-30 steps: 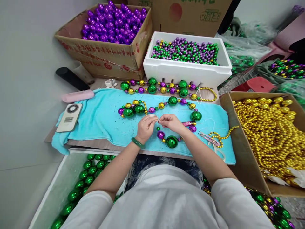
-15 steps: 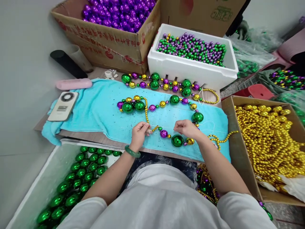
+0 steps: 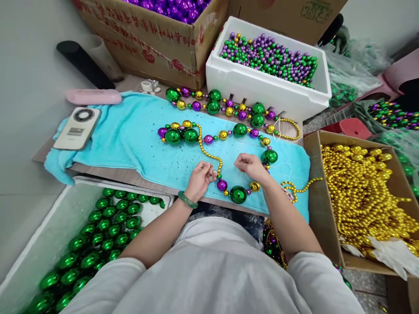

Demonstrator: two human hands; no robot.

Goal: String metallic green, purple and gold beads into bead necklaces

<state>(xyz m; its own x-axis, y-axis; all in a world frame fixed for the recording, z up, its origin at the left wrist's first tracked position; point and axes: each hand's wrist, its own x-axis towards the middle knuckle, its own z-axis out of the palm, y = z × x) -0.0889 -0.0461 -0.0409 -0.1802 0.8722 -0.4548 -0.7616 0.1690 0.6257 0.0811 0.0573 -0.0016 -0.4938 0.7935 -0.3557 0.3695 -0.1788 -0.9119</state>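
Observation:
My left hand [image 3: 203,178] is closed in a pinch on a thin clear thread [image 3: 198,167], beside the lower end of a string of small gold beads [image 3: 209,156]. My right hand [image 3: 250,167] hovers over the towel with thumb and fingertips pressed together; what they hold is too small to make out. Between and below the hands lies a beaded necklace, with a purple bead [image 3: 221,185], a large green bead [image 3: 238,194] and a gold bead [image 3: 255,186]. Its far side carries more green, gold and purple beads and a clustered part [image 3: 178,134] at the left.
A turquoise towel [image 3: 137,131] covers the table. Behind stand a foam box [image 3: 265,87] of small beads and a carton [image 3: 157,52] of purple ones. Gold strands fill a carton [image 3: 327,209] at right; green balls [image 3: 114,226] fill a bin at lower left. A phone [image 3: 77,128] lies left.
My left hand has moved right, closer to my right hand and the purple bead. The gold bead string now bends further right beside it. The camera view has shifted slightly.

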